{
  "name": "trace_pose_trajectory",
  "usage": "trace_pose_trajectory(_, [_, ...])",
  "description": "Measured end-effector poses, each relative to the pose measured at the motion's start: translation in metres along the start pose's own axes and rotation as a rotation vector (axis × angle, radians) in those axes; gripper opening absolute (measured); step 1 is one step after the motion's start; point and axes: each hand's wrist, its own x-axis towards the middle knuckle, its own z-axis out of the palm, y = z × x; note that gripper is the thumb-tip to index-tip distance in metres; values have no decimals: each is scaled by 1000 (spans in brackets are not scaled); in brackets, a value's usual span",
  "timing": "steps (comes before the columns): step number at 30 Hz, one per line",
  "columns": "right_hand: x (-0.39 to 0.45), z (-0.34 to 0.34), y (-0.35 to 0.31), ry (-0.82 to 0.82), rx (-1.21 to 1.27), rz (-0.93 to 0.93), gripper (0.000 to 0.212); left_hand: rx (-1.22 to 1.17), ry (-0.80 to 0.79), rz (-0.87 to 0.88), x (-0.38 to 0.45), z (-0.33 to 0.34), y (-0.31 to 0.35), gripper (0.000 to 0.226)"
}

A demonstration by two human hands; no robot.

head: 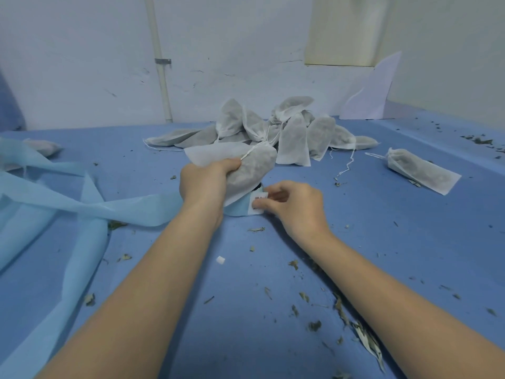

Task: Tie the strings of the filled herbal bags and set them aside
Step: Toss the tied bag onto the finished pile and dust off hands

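The blue table (382,228) fills the lower two thirds of the frame, and the largest thing on it is the heap of filled bags (273,129) at upper centre; I count roughly a dozen there, though they overlap too much for a firm number. Pale blue fabric strips (82,214), three or four crossing one another, lie at the left. One tied bag (422,169) lies apart at the right, and one more bag (43,147) sits at the far left edge. At centre, the left hand (205,184) has its fingers curled round the neck of the held bag (251,170), whose drawstring (252,151) trails from the grip, apparently not knotted. The right hand (295,206) pinches a small white label (258,205) on a light blue piece (237,207) beneath that bag, thumb and fingers closed on it. The likely trouble: with the neck only squeezed, a slackened grip could let herbs spill, adding to the dried leaf scraps (355,324) strewn lower right, too many to count. The loose strings in the heap could also snag and drag neighbouring bags. One tiny white bit (220,259) lies between the forearms.
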Motion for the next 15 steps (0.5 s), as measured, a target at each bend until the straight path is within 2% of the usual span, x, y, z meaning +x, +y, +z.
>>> trace_pose_trajectory(3, [0,0,0,26,-3,15,20,-11,-4,-8,0,1,-1,31])
trace_pose_trajectory(7, [0,1,-2,64,23,51,30,-3,-7,-15,0,4,-4,31])
trace_pose_trajectory(15, [0,3,-5,56,2,9,29,-25,-5,-38,1,4,-2,30])
